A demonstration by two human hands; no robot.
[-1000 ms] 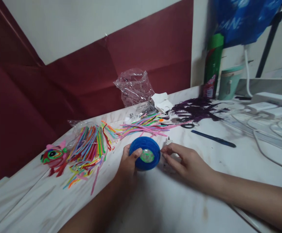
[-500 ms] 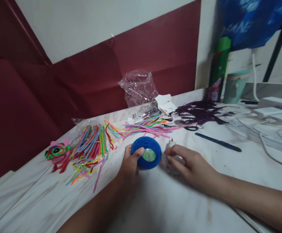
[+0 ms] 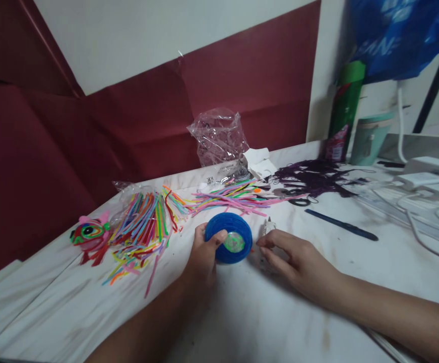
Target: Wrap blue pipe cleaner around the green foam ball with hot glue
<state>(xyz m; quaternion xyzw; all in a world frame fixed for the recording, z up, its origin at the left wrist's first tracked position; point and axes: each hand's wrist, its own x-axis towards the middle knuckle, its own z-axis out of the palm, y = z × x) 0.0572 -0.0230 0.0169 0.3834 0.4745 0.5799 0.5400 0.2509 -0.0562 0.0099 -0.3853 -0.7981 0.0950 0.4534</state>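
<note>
My left hand (image 3: 204, 252) grips a round blue bowl-shaped piece (image 3: 212, 237) by its left side, thumb over the rim. The inside wall looks wound with blue strands, and a clear bottom with green marks shows in the middle. Just to the right is my right hand (image 3: 298, 257), apart from the bowl, its thumb and index fingertips drawn close together. Anything pinched there is too small to make out. Partly hidden behind these fingers is a white object with a dark pointed tip (image 3: 268, 226).
Coloured pipe cleaners (image 3: 143, 217) spread beyond the bowl. At left stands a pink and green animal figure (image 3: 90, 234). Black-handled scissors (image 3: 298, 201), a dark blue flat stick (image 3: 340, 224) and purple threads (image 3: 313, 176) lie to the right, near white cables (image 3: 412, 217).
The view has shifted slightly. My left hand keeps hold of the blue bowl-shaped piece, and my right hand stays beside it with its fingertips close together.
</note>
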